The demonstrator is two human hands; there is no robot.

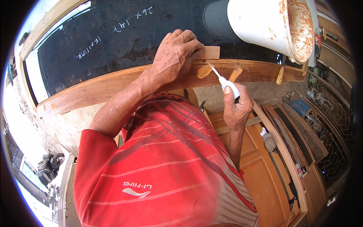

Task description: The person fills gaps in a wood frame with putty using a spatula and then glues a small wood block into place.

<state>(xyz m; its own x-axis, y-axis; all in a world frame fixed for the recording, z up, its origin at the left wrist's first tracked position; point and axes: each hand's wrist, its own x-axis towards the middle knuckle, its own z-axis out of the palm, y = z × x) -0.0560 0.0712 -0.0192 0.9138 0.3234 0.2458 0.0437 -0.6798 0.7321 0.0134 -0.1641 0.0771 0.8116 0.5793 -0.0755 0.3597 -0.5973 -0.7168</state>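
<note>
My left hand (pixel 175 53) is closed, its fingers curled over a small flat wooden block (pixel 211 52) that sticks out past them on the right. The block sits by the inner edge of a long brown wooden frame rail (pixel 124 84). In my right hand (pixel 237 108) is a small white glue bottle (pixel 231 87) with a long thin nozzle, my thumb pressed on its side. The nozzle tip points at the rail just below the block; whether it touches cannot be made out. Orange-brown filler patches (pixel 205 71) mark the rail near the tip.
A dark panel (pixel 94 49) with chalk-like marks lies inside the frame. On it a stained white bucket (pixel 261 26) is tipped sideways at the back right. A tool with a yellowish handle (pixel 280 75) rests on the rail. Below right stand a wooden door (pixel 261 178) and leaning boards (pixel 302 132).
</note>
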